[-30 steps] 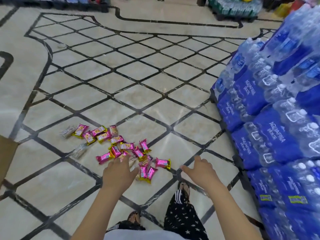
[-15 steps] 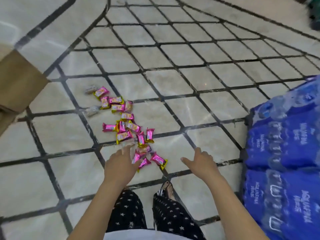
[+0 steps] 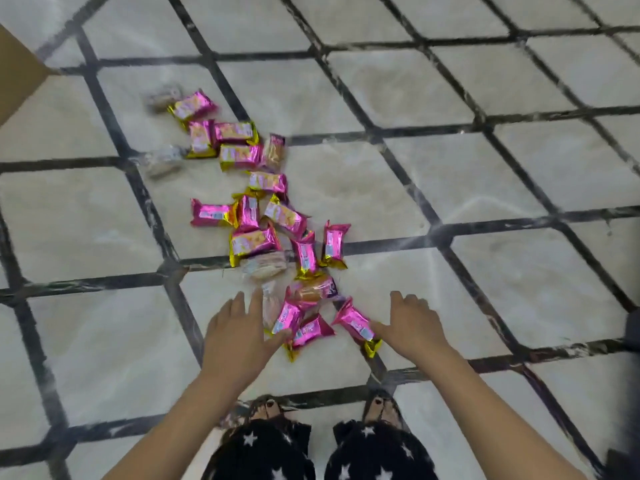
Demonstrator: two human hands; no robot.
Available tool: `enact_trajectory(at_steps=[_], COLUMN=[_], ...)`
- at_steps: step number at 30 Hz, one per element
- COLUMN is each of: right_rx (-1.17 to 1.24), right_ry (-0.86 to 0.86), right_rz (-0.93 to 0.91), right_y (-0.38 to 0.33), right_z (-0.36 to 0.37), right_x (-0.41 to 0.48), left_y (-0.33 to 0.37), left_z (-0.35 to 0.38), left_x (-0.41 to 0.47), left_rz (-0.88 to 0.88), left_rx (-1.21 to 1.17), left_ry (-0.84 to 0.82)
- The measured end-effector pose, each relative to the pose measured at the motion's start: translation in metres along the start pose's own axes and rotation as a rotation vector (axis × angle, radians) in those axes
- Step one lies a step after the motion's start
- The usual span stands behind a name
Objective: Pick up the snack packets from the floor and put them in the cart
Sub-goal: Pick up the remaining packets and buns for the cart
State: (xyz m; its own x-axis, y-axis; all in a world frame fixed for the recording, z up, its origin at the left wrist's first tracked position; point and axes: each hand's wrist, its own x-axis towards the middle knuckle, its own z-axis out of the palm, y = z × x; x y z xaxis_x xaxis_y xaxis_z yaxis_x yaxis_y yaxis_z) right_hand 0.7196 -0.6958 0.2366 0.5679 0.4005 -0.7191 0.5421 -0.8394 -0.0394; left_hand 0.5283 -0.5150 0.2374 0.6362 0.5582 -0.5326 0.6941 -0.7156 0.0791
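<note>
Fingers [image 3: 239,304] of the left hand [image 3: 235,337] and the right hand [image 3: 412,327] are spread and straight, gripping nothing. They sit either side of the nearest snack packets [image 3: 353,322], apparently to scoop several together. Every packet lies strewn on the floor [image 3: 450,185], and the right thumb seems to touch one pink wrapper. No cart shows; a brown cardboard corner [image 3: 17,67] at upper left reveals no contents.

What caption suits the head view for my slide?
Open left hand and right hand reach for shiny pink-and-gold foil snack packets scattered on pale marble floor.
</note>
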Motion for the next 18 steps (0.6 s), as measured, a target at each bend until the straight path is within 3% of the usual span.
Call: enact_trajectory(at_steps=[9,18], right_rx=[-0.129,-0.066], right_ry=[0.007,0.111], right_rz=[-0.066,-0.118], right_y=[0.022,0.044], right_z=[0.189,0.24], right_x=[0.187,0.199], left_y=[-0.039,-0.016], left_z=[0.216,0.258], left_x=[0.133,0.131], left_rz=[0.103,0.017], left_rx=[-0.128,-0.193], left_ry=[0.155,0.263])
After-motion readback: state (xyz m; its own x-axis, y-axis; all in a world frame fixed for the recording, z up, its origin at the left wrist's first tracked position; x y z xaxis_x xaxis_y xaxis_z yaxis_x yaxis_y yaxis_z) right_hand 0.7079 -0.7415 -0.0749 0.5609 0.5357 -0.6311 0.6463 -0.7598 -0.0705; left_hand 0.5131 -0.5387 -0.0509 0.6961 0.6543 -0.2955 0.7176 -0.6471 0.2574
